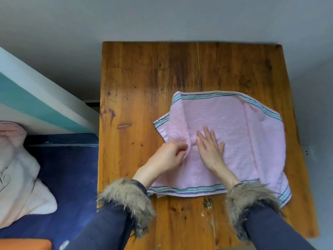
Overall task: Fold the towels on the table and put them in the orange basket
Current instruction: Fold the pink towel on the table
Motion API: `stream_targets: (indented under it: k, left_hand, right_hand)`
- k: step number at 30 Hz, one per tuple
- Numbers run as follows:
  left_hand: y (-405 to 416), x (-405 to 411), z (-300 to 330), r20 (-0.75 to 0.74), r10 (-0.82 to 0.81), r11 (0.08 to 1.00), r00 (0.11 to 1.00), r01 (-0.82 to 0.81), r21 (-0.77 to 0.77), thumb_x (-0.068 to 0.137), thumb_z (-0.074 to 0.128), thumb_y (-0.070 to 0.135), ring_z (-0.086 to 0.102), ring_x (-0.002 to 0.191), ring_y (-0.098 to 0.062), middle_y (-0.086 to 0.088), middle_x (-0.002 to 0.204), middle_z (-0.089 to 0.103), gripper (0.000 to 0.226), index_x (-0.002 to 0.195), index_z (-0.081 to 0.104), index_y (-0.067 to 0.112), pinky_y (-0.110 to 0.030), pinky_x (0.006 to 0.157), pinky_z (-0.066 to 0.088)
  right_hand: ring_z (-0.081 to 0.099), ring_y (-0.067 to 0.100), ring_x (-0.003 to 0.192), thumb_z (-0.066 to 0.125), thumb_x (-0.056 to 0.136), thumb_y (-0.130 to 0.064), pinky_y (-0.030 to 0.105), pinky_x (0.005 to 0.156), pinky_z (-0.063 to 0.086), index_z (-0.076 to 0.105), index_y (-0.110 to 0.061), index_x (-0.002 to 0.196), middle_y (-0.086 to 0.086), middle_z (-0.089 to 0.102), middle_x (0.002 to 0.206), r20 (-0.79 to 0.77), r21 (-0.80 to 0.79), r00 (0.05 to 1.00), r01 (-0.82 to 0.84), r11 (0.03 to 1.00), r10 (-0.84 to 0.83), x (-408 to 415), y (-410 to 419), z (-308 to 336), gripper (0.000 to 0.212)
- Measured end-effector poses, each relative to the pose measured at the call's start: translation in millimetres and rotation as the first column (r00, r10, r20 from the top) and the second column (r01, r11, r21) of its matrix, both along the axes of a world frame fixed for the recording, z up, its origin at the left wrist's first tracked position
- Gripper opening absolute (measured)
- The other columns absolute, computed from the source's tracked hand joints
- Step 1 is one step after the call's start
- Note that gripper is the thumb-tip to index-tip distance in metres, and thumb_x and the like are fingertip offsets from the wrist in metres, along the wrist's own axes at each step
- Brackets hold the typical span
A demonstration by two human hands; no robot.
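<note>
On the wooden table [137, 73] lies a pink striped towel [234, 134], long axis left-right; the right hand [210, 150] presses flat, fingers straight, while the left hand [167, 156] pinches a fold.

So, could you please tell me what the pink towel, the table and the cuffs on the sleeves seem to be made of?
The pink towel looks like cotton terry: a soft looped nap, with flat woven striped bands at its edges. The table looks like solid wood with a worn glossy varnish: grain, knots and scratches show. The cuffs look like long-pile fur, probably fake; I cannot tell for sure.
</note>
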State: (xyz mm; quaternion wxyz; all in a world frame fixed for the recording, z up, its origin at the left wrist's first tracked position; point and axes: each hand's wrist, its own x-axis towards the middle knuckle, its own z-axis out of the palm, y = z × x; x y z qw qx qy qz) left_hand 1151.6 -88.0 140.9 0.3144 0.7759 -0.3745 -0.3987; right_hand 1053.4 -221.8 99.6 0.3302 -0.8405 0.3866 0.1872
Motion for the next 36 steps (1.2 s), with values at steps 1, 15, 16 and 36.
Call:
stream_targets:
  k: [1,15,16,36]
  left_hand:
    - [1,0,-2,-0.017,0.008,1.000,1.000,-0.008,-0.012,0.089,0.048,0.007,0.056,0.085,-0.023,-0.010,0.092,0.065,0.018,0.091,0.065,0.002,-0.030,0.078,0.042]
    - [5,62,-52,0.315,0.468,0.848,0.825,-0.520,0.104,0.086,0.058,0.037,0.053,0.090,-0.020,0.001,0.094,0.054,0.023,0.099,0.062,0.018,-0.032,0.071,0.041]
    - [3,62,-52,0.323,0.461,0.850,0.826,-0.516,0.106,0.086,0.059,0.037,0.052,0.092,-0.020,0.001,0.093,0.053,0.022,0.096,0.062,0.018,-0.032,0.072,0.040]
    - [0,69,-53,0.327,0.380,0.902,0.865,-0.424,0.075,0.089,0.059,0.024,0.043,0.099,-0.023,0.000,0.094,0.041,0.013,0.090,0.063,0.012,-0.034,0.077,0.038]
  right_hand:
    - [-0.008,0.008,0.144,0.023,0.101,-0.039,0.049,0.113,-0.010,0.025,-0.031,0.146,-0.012,-0.001,0.158,0.009,0.008,1.000,0.015,1.000,-0.015,0,0,1,0.046]
    - [-0.025,0.012,0.141,0.031,0.094,-0.054,0.053,0.109,-0.017,0.001,-0.035,0.148,-0.009,-0.020,0.155,-0.086,-0.153,0.988,-0.140,0.978,0.128,-6,11,-13,0.064]
    - [-0.025,0.013,0.141,0.032,0.094,-0.054,0.054,0.109,-0.017,0.001,-0.035,0.148,-0.008,-0.020,0.155,-0.083,-0.152,0.988,-0.144,0.978,0.133,-7,11,-13,0.065]
    - [-0.032,0.012,0.134,0.030,0.096,-0.050,0.059,0.109,-0.012,-0.011,-0.030,0.148,-0.010,-0.035,0.142,-0.157,-0.179,0.961,-0.253,0.951,0.226,-8,11,-8,0.069]
